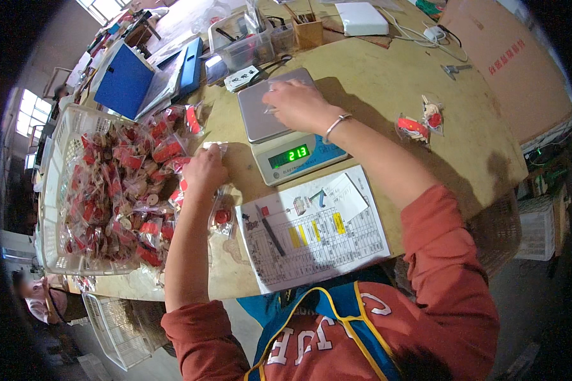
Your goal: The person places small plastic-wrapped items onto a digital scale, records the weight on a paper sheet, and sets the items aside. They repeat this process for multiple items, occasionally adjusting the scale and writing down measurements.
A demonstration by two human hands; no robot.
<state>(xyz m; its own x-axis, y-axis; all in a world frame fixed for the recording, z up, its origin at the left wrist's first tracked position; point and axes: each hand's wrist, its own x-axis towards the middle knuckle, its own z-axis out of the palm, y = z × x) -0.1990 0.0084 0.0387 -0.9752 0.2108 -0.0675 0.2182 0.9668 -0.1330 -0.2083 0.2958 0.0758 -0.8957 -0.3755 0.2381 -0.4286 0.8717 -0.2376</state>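
My right hand (299, 106) is over the grey plate of an electronic scale (251, 114), its fingers closed on a small clear plastic bag (270, 110). The hand hides most of that bag, so its contents do not show. Green digits glow on the scale's display (288, 155). My left hand (204, 168) is beside the right edge of a white plastic basket (49, 209), fingers curled round a small clear bag (217, 146). Many bags of red and wooden pieces (127, 190) fill the basket. Another such bag (222, 216) lies just below my left hand.
A printed sheet (318, 254) with a black pen (270, 235) lies before the scale. Two bagged pieces (414, 128) rest to the right. Behind are a blue folder (126, 79), a clear bin (241, 51), a wooden pen holder (308, 33) and a white box (361, 19). A cardboard box (508, 63) stands far right.
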